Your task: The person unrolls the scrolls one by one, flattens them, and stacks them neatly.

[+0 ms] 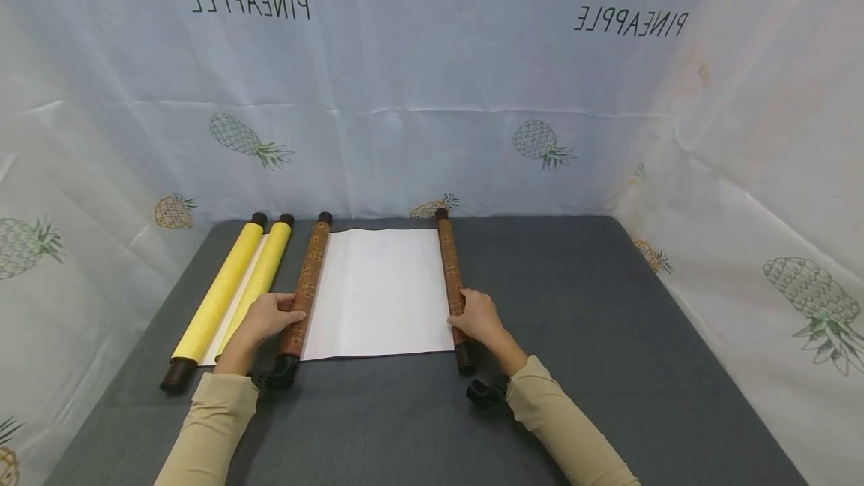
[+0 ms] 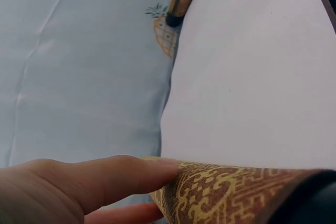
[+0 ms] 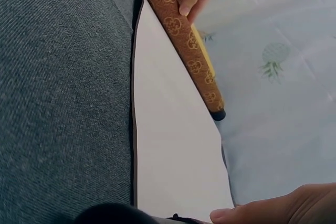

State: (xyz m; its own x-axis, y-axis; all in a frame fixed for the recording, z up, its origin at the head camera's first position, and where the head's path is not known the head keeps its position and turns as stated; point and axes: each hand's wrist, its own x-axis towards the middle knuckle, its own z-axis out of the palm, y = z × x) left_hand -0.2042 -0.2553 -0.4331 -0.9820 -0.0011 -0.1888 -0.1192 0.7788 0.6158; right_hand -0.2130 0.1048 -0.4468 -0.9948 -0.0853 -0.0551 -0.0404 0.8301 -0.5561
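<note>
A brown scroll with gold patterns lies partly unrolled, its white sheet [image 1: 381, 291] spread between the left roll [image 1: 313, 257] and the right roll [image 1: 448, 253]. My left hand [image 1: 270, 315] grips the left roll near its lower part, thumb on the near side. In the left wrist view, the thumb of the left hand [image 2: 105, 179] lies along the patterned roll [image 2: 231, 192]. The right roll is held by my right hand [image 1: 478, 316] from its outer side, above the dark end knob. Only the thumb side of the right hand [image 3: 278, 203] shows in the right wrist view.
Left of the brown scroll lies a yellow scroll [image 1: 219, 291] with two rolls and dark knobs, partly behind my left forearm. Everything rests on a dark grey table [image 1: 560, 283]. A white curtain [image 1: 405, 58] with pineapple prints hangs behind and at both sides.
</note>
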